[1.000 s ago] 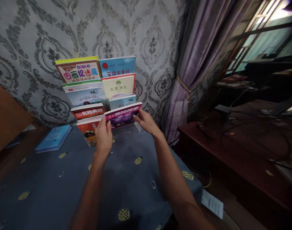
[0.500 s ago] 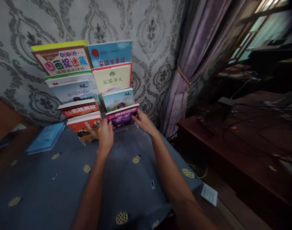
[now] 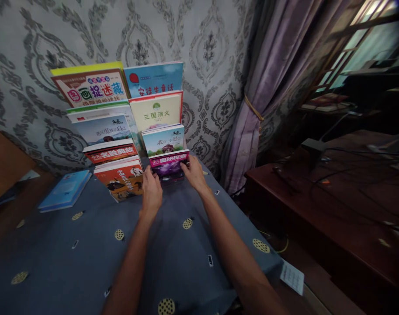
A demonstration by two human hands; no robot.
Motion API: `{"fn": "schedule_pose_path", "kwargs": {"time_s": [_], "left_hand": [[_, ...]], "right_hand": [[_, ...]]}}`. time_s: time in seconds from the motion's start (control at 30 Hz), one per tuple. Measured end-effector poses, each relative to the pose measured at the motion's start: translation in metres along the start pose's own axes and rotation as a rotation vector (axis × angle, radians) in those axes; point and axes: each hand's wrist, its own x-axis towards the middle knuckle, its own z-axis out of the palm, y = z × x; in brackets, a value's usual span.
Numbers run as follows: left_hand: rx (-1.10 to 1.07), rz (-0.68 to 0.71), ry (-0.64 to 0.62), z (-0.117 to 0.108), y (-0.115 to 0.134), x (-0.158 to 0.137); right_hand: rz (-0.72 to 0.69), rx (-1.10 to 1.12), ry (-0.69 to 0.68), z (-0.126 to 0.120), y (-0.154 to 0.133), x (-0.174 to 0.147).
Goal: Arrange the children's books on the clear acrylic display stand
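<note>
A purple book (image 3: pixel 168 165) with a magenta title band stands upright at the front of the right-hand row. My left hand (image 3: pixel 151 188) grips its left edge, and my right hand (image 3: pixel 193 174) grips its right edge. Right behind it is a light-blue book (image 3: pixel 164 141), then a cream book with a red border (image 3: pixel 156 112) and a taller blue book (image 3: pixel 155 78). To the left of my left hand, an orange book (image 3: pixel 122 180) fronts the other row, with a red-titled book (image 3: pixel 110 153) behind it. What supports the rows is mostly hidden.
Two stacked blue books (image 3: pixel 65 190) lie flat at the table's left. The table wears a dark blue pineapple-print cloth (image 3: pixel 160 253). Patterned wallpaper (image 3: pixel 206 87) rises behind. A tied purple curtain (image 3: pixel 243 140) hangs right, beside a reddish-brown desk (image 3: pixel 317 201) with tangled cables.
The purple book sits lower against the light-blue book behind it, showing more of that cover. Both hands stay at its sides. The whole view has shifted slightly.
</note>
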Motion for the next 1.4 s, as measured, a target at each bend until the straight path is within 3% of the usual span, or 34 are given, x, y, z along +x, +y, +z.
{"fn": "schedule_pose_path", "kwargs": {"time_s": [0.3, 0.53, 1.2, 1.4], "left_hand": [[0.007, -0.005, -0.104, 0.01, -0.003, -0.016], [0.083, 0.007, -0.163, 0.014, -0.01, -0.016], [0.129, -0.001, -0.192, 0.01, -0.007, -0.017], [0.101, -0.018, -0.147, 0.005, -0.003, -0.016]], "right_hand": [[0.026, 0.12, 0.108, 0.01, -0.003, -0.005], [0.025, 0.14, 0.091, 0.015, -0.004, -0.007], [0.108, 0.158, 0.126, 0.008, -0.017, -0.01], [0.117, 0.125, 0.135, 0.006, -0.019, -0.01]]}}
